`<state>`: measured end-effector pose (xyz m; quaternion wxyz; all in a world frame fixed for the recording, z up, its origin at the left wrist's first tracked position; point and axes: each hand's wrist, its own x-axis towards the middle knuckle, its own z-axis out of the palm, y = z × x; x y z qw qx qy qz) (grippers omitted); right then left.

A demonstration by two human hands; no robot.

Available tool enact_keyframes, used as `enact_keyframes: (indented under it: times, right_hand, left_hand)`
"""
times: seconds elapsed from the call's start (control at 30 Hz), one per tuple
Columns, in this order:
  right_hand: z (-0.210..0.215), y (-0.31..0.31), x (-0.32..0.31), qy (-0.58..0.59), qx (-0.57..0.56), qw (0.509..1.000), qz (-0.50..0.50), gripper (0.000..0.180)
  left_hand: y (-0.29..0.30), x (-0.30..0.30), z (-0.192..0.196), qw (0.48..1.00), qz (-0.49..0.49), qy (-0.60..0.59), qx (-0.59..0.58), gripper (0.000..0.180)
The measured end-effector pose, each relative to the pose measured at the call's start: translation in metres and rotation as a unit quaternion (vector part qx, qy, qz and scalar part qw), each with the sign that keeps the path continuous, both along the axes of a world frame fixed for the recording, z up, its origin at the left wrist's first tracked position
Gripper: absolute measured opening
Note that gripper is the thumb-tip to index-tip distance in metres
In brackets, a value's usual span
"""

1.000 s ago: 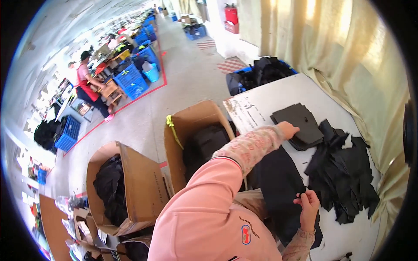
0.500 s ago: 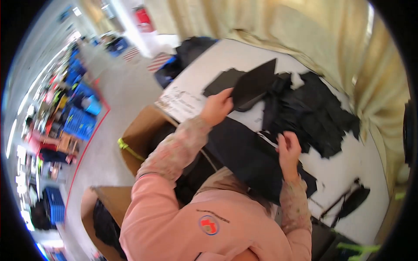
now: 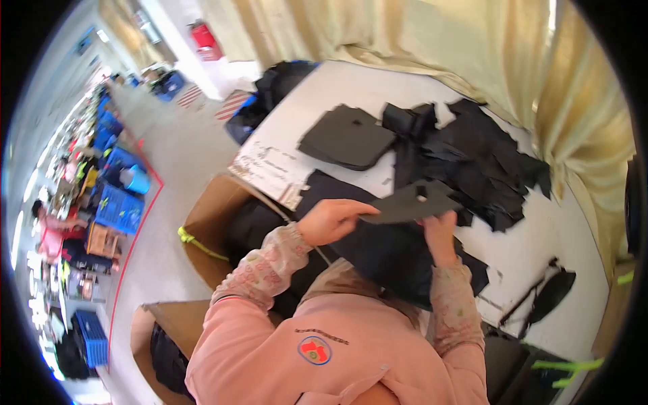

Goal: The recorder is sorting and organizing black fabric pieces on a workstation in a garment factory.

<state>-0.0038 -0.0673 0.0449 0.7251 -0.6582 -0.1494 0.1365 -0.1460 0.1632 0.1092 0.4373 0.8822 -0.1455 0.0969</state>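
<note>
A flat black cut piece [image 3: 413,202] with a small hole is lifted above the white table [image 3: 378,88]. My left hand [image 3: 332,219] pinches its left end and my right hand [image 3: 439,229] grips its lower right edge. Under it a large black fabric sheet [image 3: 391,253] lies across the table's near edge. Farther back rests a neat stack of black shaped pieces [image 3: 347,137], beside a loose heap of black fabric scraps [image 3: 486,165].
A printed paper sheet [image 3: 266,165] lies at the table's left end. Open cardboard boxes [image 3: 209,223] with dark fabric stand on the floor to my left. A black tool with a cord [image 3: 550,293] lies at the right. Beige curtains [image 3: 432,40] hang behind. Blue crates [image 3: 118,209] line the aisle.
My left hand has come back from the stack at the far side of the table. Both hands now hold one black piece up over the large black sheet.
</note>
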Motion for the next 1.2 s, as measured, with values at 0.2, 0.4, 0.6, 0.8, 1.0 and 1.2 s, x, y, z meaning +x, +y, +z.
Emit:
enact_keyframes:
  times: [0.2,0.4,0.6,0.8,1.0,1.2]
  right_hand:
    - [-0.047,-0.020,0.008,-0.378,-0.170,0.907,0.077,0.028]
    - [-0.028,-0.018,0.004,-0.166,0.049,0.978,0.115,0.032]
    - [0.018,-0.055,-0.016,0.018,0.015,0.987,0.160,0.039]
    - [0.069,-0.038,-0.021,0.112,-0.018,0.944,0.311,0.053]
    - [0.072,-0.071,0.019,0.055,-0.079,0.964,0.247,0.034]
    - [-0.012,-0.140,0.048,0.066,-0.189,0.948,0.250,0.035]
  left_hand:
    - [-0.011,0.022,0.001,0.982,-0.096,0.051,-0.154,0.062]
    - [-0.059,0.048,-0.026,0.992,0.016,-0.079,-0.098,0.037]
    - [-0.066,0.061,-0.013,0.961,0.050,-0.271,0.037,0.013]
    - [-0.048,0.060,0.011,0.960,-0.006,-0.254,0.119,0.018]
    - [-0.021,0.039,0.040,0.943,0.095,0.034,-0.317,0.012]
    - [0.036,0.021,0.023,0.855,0.225,-0.008,-0.467,0.007]
